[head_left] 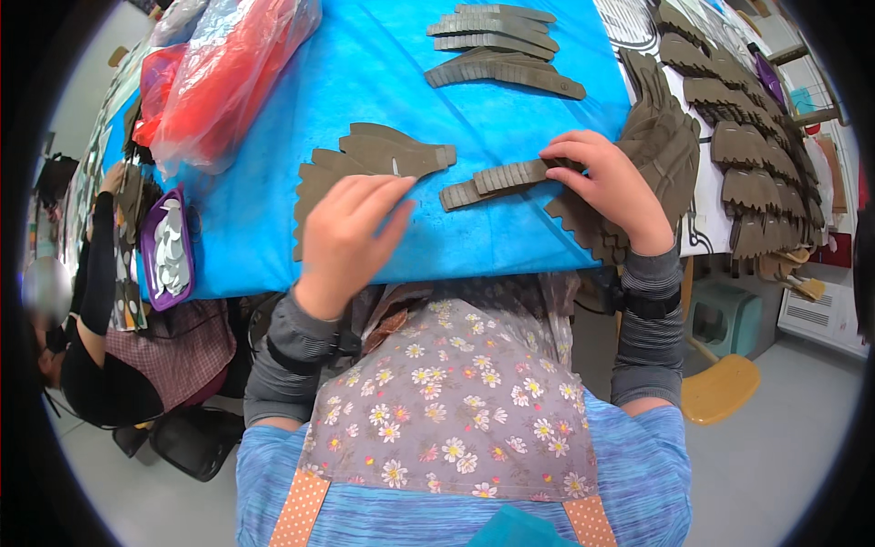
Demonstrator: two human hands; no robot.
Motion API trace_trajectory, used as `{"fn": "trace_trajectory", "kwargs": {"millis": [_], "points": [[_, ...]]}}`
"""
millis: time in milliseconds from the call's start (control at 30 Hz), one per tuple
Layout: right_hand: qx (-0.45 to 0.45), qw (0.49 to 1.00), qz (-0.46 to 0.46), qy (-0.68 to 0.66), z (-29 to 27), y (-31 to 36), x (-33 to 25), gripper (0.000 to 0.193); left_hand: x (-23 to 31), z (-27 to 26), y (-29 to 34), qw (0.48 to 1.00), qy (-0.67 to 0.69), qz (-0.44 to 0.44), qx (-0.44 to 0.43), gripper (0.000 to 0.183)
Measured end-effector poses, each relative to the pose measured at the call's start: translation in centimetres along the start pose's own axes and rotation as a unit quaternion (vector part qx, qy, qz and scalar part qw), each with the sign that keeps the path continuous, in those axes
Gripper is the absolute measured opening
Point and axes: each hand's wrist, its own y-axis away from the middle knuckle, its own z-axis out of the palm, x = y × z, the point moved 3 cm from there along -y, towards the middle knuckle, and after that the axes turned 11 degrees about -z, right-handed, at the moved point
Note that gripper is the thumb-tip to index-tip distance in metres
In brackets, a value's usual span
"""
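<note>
The right hand (609,185) is nearer, its fingers pinching the right end of a ribbed brown strip (510,176), centre frame, long axis running leftward. Left hand (346,234): fingers half-curled; hold indeterminable.

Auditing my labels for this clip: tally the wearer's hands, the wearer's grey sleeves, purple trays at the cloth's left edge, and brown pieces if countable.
Hands: 2 (left hand, right hand)
Grey sleeves: 2
Purple tray: 1
Brown pieces: overlapping, no sure count
Total, without brown pieces: 5
</note>
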Motion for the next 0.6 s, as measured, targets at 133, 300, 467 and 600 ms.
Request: {"fn": "trace_trajectory", "kwargs": {"millis": [133,300,467,600], "points": [[0.057,0.998,-0.026,0.017,0.2,0.1,-0.4,0.015,-2.8,-1.0,0.3,0.997,-0.041,0.051,-0.043,0.033],[0.078,0.994,-0.055,0.044,0.1,-0.2,-1.0,0.012,-3.4,-1.2,0.8,0.994,-0.062,0.048,-0.078,0.035],[0.052,0.995,-0.069,0.056,0.8,-0.1,-1.4,0.011,-3.6,-1.0,1.1,0.994,-0.039,0.029,-0.094,0.037],[0.008,0.992,-0.064,0.11,0.6,-0.1,-2.6,0.013,-2.7,-1.1,1.8,0.999,-0.009,0.031,-0.027,0.037]]}}
